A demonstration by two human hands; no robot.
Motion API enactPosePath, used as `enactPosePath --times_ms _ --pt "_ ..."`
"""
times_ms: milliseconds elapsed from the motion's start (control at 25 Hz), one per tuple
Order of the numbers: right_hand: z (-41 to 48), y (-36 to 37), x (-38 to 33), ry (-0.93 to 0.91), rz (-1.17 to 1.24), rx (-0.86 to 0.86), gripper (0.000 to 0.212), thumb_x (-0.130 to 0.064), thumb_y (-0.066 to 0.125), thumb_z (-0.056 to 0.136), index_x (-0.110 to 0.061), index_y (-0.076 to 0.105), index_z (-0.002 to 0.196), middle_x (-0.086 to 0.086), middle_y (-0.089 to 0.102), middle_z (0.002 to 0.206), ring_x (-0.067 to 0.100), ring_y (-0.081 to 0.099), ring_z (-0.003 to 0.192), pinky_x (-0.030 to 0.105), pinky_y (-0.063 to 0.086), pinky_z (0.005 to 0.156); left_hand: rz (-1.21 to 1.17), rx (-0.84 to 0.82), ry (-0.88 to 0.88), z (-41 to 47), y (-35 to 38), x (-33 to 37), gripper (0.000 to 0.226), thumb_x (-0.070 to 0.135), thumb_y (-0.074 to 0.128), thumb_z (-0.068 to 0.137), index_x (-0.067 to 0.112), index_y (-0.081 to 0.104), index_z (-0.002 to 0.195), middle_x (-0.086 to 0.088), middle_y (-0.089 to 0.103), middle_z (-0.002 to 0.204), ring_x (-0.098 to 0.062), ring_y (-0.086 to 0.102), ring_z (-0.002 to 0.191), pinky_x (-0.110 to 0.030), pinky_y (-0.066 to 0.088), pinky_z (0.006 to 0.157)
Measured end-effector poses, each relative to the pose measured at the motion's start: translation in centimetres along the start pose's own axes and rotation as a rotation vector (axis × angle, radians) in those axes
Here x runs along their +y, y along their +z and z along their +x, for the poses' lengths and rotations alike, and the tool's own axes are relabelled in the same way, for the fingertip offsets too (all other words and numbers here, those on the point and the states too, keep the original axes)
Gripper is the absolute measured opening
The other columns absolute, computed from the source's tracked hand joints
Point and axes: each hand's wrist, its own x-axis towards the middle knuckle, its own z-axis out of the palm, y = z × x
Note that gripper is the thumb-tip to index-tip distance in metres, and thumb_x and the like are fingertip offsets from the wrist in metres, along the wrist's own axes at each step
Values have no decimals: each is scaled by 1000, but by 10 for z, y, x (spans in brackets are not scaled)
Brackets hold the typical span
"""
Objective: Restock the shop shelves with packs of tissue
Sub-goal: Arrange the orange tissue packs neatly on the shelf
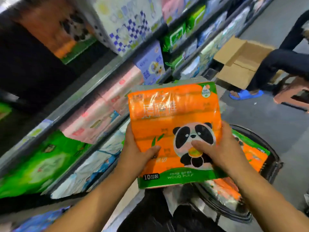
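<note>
I hold an orange tissue pack with a panda picture and a green bottom band in front of me, in the middle of the head view. My left hand grips its left edge, thumb on the front. My right hand grips the right edge, thumb pressed on the panda. Below and to the right, more orange packs lie in a black bag. The shelves run along the left, and another orange panda pack stands on the top-left shelf beside a dark gap.
Pink, green, blue-checked and white tissue packs fill the shelves. An open cardboard box lies on the grey floor at the back right. A person's legs in blue slippers stand beside it, near a brown stool.
</note>
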Motion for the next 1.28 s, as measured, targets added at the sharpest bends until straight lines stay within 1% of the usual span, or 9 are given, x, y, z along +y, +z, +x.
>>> enactPosePath --times_ms 120,360,480,680,840,1000,1120,1200,1280 --pt "18 26 -59 -136 -33 -72 77 -40 84 68 -29 37 128 -11 52 108 16 54 94 33 43 76 -41 155 -43 -1 -54 7 92 33 82 70 40 21 138 12 50 127 -17 55 113 -44 48 94" --pt "34 87 -189 -248 120 -134 55 -44 74 75 -20 39 110 -3 59 99 16 58 88 34 45 72 -414 388 -57 5 -162 17 85 41 79 57 30 32 127 6 60 120 -13 64 104 -42 54 87" --pt "41 112 -237 -210 201 -117 49 -62 58 80 -20 45 102 -6 54 93 8 52 82 30 36 62 -632 421 -73 20 -200 16 71 44 69 64 17 41 123 5 70 101 -4 70 84 -25 56 65" --pt "57 151 -284 -194 297 -166 69 -79 51 72 -39 43 127 -14 55 115 16 54 107 46 43 96 -573 435 -121 52 -264 10 75 77 57 67 13 50 107 -8 68 98 -29 66 96 -54 51 91" --pt "62 171 -302 -144 340 -127 79 -81 55 68 -29 46 128 -2 55 126 22 55 114 52 44 99 -485 478 -146 76 -295 14 90 95 48 53 18 54 100 -14 67 100 -31 66 94 -58 52 86" --pt "72 178 -314 -205 385 28 47 -67 55 82 -26 50 104 -8 57 95 15 59 90 35 51 78 -467 503 -147 85 -298 18 52 78 52 70 35 49 98 -3 63 99 -25 62 95 -53 52 84" --pt "77 180 -322 -386 351 108 30 -52 52 93 -28 44 111 -17 53 88 -1 53 76 12 42 62 -455 616 23 87 -284 23 33 55 57 87 39 39 110 -3 65 95 -20 65 90 -45 52 79" --pt "81 178 -326 -531 353 133 34 -48 51 95 -33 40 124 -13 58 107 -4 57 88 7 42 74 -386 706 177 89 -280 28 42 56 56 88 58 28 119 0 65 109 -15 66 97 -45 54 83" --pt "89 175 -327 -635 337 158 46 -44 52 94 -39 32 135 -8 52 129 6 55 113 20 41 95 -244 789 315 92 -279 31 45 51 51 89 69 22 119 6 55 128 -12 59 114 -44 52 90"
